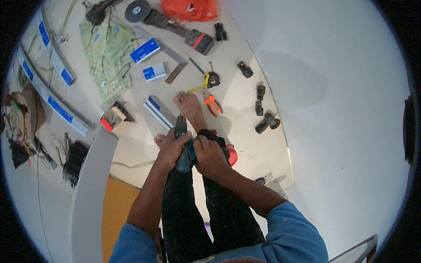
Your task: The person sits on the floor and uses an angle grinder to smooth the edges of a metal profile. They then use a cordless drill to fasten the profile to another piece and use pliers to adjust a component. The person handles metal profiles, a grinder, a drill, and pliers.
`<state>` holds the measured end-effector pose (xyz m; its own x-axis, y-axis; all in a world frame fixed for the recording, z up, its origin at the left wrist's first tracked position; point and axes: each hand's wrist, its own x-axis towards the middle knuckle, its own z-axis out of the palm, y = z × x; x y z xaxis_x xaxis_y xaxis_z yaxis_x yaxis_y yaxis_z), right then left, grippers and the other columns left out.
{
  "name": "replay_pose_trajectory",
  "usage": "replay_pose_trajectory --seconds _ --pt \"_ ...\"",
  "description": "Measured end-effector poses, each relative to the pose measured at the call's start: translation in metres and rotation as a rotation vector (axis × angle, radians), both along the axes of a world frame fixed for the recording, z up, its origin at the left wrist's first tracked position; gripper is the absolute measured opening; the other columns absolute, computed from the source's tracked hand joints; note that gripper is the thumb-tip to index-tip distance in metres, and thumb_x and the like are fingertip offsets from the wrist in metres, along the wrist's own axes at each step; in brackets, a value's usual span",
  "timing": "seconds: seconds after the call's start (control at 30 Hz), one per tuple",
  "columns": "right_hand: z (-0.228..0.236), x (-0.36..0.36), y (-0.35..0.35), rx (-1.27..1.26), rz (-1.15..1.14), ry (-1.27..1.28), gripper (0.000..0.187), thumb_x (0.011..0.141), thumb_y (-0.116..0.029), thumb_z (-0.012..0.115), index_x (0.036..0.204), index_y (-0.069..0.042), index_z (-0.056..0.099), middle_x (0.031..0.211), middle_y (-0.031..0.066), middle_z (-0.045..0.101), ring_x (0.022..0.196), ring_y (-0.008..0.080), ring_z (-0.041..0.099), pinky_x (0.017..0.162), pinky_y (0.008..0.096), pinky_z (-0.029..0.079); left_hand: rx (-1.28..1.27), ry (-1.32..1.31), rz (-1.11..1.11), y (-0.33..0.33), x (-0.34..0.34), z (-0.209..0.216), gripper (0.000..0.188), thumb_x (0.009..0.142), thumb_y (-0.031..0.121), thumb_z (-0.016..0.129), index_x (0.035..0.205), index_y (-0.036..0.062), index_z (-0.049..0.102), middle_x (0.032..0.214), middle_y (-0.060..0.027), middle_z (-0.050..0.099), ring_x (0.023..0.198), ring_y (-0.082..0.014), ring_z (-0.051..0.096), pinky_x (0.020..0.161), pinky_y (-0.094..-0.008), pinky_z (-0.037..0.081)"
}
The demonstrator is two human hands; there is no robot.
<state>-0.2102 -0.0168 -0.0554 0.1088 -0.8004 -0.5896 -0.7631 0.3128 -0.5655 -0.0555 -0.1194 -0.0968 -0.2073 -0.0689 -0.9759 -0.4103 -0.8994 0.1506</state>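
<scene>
A blue and black hand tool [184, 163] with a ribbed dark end stands above my knees; its exact kind is unclear. My left hand [172, 148] is wrapped round its left side, thumb across the front. Against its right side my right hand [209, 155] is closed, fingers curled on the tool; what lies under them is partly hidden. A black part [212, 135] shows just beyond the right knuckles, and a red rounded object [232, 155] sits beside that hand, half covered.
Orange-handled pliers [213, 105] and a tape measure [212, 79] lie beyond my feet. Farther off are a cordless angle grinder [169, 24], blue-and-white boxes [145, 51] and a metal square [176, 73]. Several dark fittings [261, 92] line the right wall; an opened box [117, 118] sits left.
</scene>
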Motion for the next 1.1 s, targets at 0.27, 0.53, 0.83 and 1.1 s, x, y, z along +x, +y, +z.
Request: replay_pose_trajectory --seconds 0.27,0.53,0.83,1.1 --pt "0.001 -0.006 -0.033 0.004 -0.236 -0.159 0.058 0.08 -0.023 0.081 0.126 0.002 0.056 0.112 0.0257 0.063 0.098 0.0478 0.069 0.086 0.0552 0.057 0.169 0.165 0.666 0.005 0.02 0.0 0.061 0.109 0.057 0.06 0.139 0.0047 0.064 0.128 -0.0142 0.069 0.119 -0.0286 0.064 0.104 -0.0495 0.051" --pt "0.006 -0.008 -0.042 -0.085 -0.119 -0.151 0.06 0.079 -0.024 0.084 0.124 0.001 0.054 0.114 0.0249 0.063 0.103 0.0474 0.068 0.09 0.0556 0.056 0.101 0.255 0.764 -0.023 0.017 0.043 0.062 0.106 0.053 0.068 0.139 0.0014 0.061 0.121 -0.0113 0.069 0.115 -0.0271 0.066 0.104 -0.0465 0.051" --pt "0.009 -0.021 -0.041 0.129 0.143 -0.183 0.071 0.084 -0.023 0.084 0.142 0.002 0.051 0.132 0.0282 0.06 0.122 0.0467 0.064 0.106 0.0555 0.051 0.098 0.087 0.447 -0.009 0.033 0.038 0.057 0.085 0.016 0.081 0.135 -0.0053 0.062 0.109 -0.0096 0.072 0.1 -0.0215 0.07 0.091 -0.039 0.058" --pt "-0.014 -0.09 -0.042 0.718 -0.474 -0.574 0.055 0.086 -0.032 0.092 0.122 0.0 0.065 0.103 0.016 0.071 0.088 0.0224 0.075 0.073 0.0391 0.063 -0.039 0.414 0.534 0.009 0.093 -0.032 0.071 0.074 0.013 0.075 0.141 -0.0033 0.06 0.126 -0.0126 0.074 0.112 -0.0263 0.073 0.106 -0.042 0.057"
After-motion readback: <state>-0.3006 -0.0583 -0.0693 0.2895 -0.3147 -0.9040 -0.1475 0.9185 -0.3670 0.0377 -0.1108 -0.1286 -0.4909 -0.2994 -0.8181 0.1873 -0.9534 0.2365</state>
